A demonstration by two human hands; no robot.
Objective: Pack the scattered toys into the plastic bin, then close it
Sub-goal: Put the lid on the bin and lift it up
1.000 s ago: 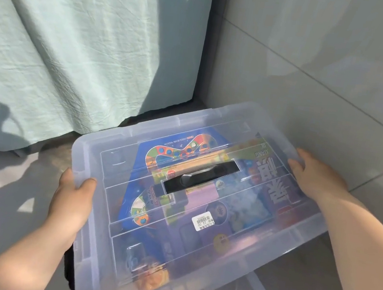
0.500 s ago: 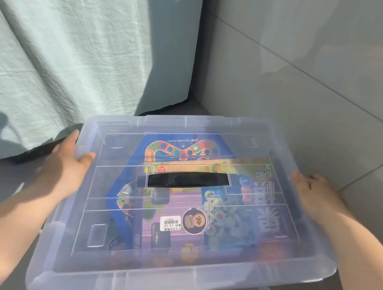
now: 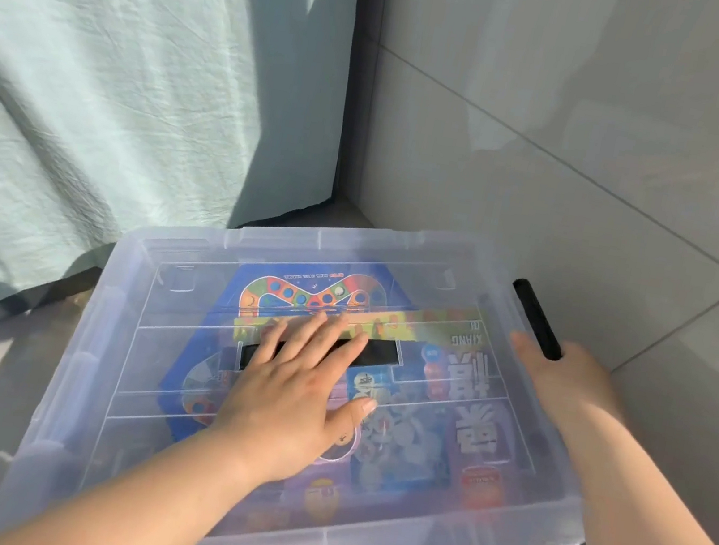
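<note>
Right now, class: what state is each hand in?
Left hand: open, pressing flat on the lid.
Right hand: at the black latch; fingers hidden, so its grip cannot be told.

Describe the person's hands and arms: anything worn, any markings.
The left hand and right hand are bare, with no gloves, rings or bracelets in view. Both forearms are uncovered to the frame edge, with no sleeve or watch. The left thumbnail looks short and unpainted. No markings are visible.
</note>
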